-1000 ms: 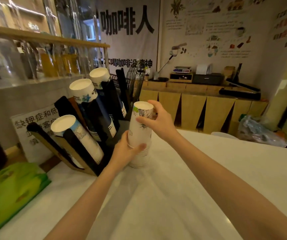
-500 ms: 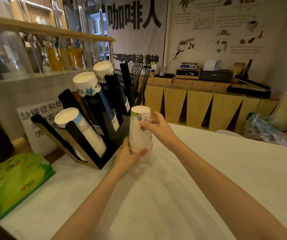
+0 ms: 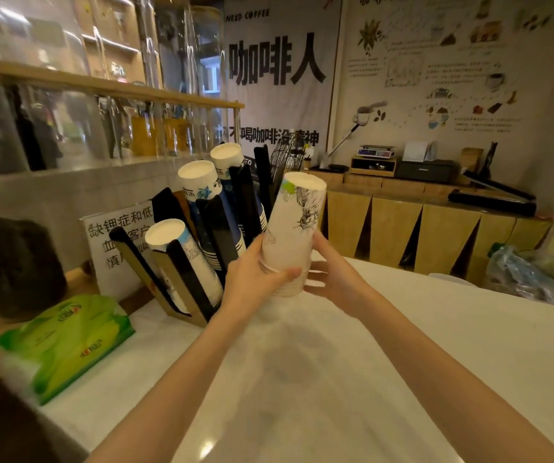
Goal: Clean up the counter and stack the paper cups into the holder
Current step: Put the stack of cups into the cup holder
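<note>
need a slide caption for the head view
Both hands, left and right, hold a stack of paper cups beside the angled cup holder.

White counter (image 3: 402, 345) with a glossy top, black angled cup holder (image 3: 182, 282) standing at its far left edge with three stacks of cups in its slots, green tissue pack (image 3: 65, 342) lying at the near left.

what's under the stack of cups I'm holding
Only bare white counter shows beneath the cup stack, lifted and tilted in the left hand and right hand. Fingers hide the stack's lowest rims.
</note>
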A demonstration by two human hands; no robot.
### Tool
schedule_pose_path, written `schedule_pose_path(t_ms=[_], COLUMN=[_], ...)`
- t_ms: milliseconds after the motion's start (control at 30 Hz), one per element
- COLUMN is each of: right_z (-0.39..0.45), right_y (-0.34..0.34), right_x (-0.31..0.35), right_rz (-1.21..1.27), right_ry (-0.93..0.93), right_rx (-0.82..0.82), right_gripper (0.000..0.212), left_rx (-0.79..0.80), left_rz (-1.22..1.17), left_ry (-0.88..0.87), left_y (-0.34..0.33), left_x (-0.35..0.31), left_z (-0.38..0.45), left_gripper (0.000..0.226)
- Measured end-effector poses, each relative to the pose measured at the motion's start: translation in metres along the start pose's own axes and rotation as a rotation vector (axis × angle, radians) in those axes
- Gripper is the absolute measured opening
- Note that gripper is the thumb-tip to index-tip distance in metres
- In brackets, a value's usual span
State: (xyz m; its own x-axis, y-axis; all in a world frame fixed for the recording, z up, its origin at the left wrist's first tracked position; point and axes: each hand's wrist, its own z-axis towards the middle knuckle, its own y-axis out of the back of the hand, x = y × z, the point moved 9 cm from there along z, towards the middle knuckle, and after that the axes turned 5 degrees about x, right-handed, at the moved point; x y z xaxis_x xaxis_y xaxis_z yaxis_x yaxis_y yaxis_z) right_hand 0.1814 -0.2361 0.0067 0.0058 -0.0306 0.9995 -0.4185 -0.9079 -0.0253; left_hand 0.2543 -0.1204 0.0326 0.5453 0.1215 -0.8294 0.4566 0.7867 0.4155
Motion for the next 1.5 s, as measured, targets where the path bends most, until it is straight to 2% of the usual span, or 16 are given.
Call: schedule_pose_path(t_ms=[100,267,367,500,600,700,867,1067,1267,1500], right_z=[-0.008,-0.017,-0.018,-0.010,0.002,0.009,0.017,0.023,0.038,0.032], right_y=[-0.016,-0.063,-0.095,-0.138,-0.164,-0.177,-0.189,-0.187,-0.172,-0.169], right_x=[0.044,0.099,0.119,0.128,0.119,0.108,0.090,0.050,0.001,-0.016], right_rz=[0.008,0.021,-0.003,-0.007,-0.037,-0.056,-0.237,-0.090,-0.057,-0.166], right_ry=[0.085,0.190,0.230,0.248,0.239,0.248,0.243,0.091,-0.068,-0.062], right_rx=[-0.021,0.015,0.033,0.090,0.112,0.063,0.008,-0.003,-0.064,-0.091], right_gripper=[0.058,0.059,0.061,0.057,0.054,0.049,0.044,0.052,0.065,0.055], left_rx=[-0.083,-0.188,-0.201,-0.212,-0.151,-0.105,-0.038,0.073,-0.028,-0.069], left_rz=[0.115,0.159,0.138,0.072,0.048,0.057,-0.005,0.064,-0.021,0.018], left_ry=[-0.116,-0.290,-0.329,-0.288,-0.242,-0.211,-0.164,-0.070,-0.115,-0.193], left_y=[0.034,0.100,0.138,0.177,0.190,0.197,0.200,0.186,0.192,0.193], left_x=[-0.038,-0.081,-0.085,-0.064,-0.040,-0.017,0.014,0.043,0.035,0.023], left_z=[0.000,-0.010,-0.011,-0.005,0.002,0.008,0.010,0.014,0.013,0.015], left_gripper=[0.083,0.081,0.079,0.079,0.078,0.079,0.078,0.071,0.066,0.059])
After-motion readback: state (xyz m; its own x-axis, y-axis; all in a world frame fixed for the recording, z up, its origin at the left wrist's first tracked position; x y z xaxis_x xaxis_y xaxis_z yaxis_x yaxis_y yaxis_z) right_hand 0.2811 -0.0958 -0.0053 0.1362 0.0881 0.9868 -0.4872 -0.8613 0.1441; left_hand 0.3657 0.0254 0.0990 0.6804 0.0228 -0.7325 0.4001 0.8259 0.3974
